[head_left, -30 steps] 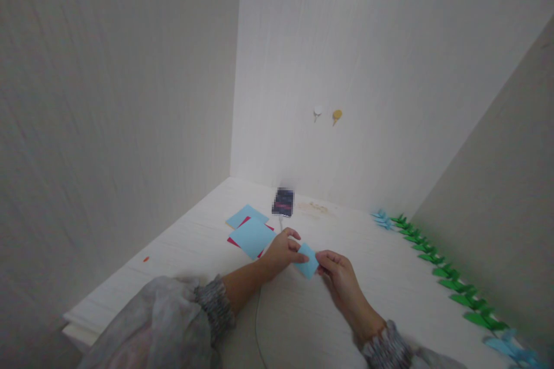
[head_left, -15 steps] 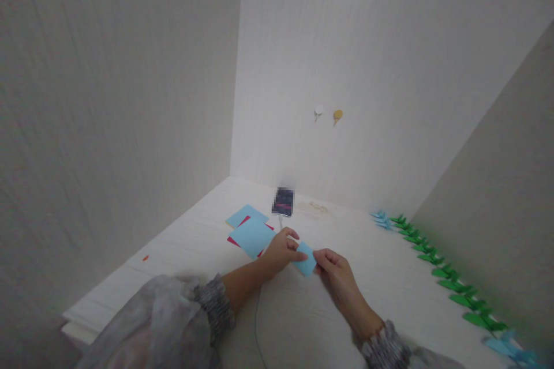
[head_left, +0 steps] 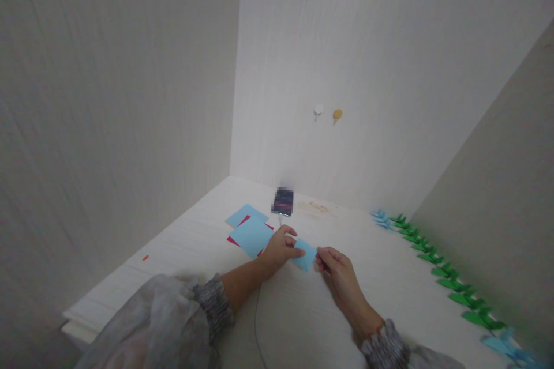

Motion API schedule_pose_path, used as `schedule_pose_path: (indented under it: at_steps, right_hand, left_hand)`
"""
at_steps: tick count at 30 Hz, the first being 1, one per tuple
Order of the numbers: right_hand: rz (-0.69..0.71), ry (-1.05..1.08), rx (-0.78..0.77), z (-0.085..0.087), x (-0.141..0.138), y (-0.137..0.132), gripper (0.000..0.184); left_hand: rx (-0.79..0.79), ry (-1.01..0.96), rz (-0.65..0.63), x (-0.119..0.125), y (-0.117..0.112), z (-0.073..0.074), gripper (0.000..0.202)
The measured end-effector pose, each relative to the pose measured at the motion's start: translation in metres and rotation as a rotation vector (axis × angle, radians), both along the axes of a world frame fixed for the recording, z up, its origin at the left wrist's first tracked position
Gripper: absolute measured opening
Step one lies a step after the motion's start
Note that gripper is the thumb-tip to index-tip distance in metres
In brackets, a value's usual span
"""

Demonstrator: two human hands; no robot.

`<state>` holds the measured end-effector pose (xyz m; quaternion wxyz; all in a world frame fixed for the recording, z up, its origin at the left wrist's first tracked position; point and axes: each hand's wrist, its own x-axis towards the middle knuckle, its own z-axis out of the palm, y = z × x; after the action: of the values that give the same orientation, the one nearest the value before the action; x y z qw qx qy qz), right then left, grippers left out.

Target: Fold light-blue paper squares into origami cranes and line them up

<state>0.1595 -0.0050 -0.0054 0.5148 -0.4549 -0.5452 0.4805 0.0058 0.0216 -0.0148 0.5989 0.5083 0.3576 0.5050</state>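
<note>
Between my hands is a small folded square of light blue paper [head_left: 306,257], held just above the white table. My left hand [head_left: 280,249] pinches its left side, thumb on top and the other fingers curled behind. My right hand [head_left: 335,268] grips the right corner between thumb and forefinger. Left of my left hand lies a loose pile of blue sheets [head_left: 250,235], with red paper [head_left: 234,241] showing from underneath. Whatever lies beneath the folded paper is hidden.
A phone [head_left: 283,202] with a cable [head_left: 256,323] lies near the back wall. Along the right runs a row of folded green paper cranes [head_left: 445,272], with blue ones [head_left: 381,219] at its ends. An orange scrap [head_left: 146,258] lies at left. Two hooks [head_left: 337,113] hang on the wall.
The blue paper has turned slightly, and its right corner is now drawn out to the right. My right hand has shifted a little to the right; the left has barely moved.
</note>
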Motion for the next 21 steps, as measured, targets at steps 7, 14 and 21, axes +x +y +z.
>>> schedule_pose_path:
  at_steps: [7, 14, 21]
  right_hand:
    - [0.104, -0.184, 0.017, -0.01, -0.004, 0.002, 0.029]
    - [0.086, -0.245, 0.053, -0.015, -0.004, 0.003, 0.028]
    - [0.052, -0.172, 0.07, -0.015, -0.003, 0.005, 0.021]
  left_hand:
    - [0.0, -0.047, -0.008, 0.0, -0.003, 0.005, 0.051]
    - [-0.012, -0.057, 0.038, -0.001, -0.006, 0.011, 0.035]
    - [-0.088, -0.162, 0.066, -0.001, -0.009, 0.017, 0.047]
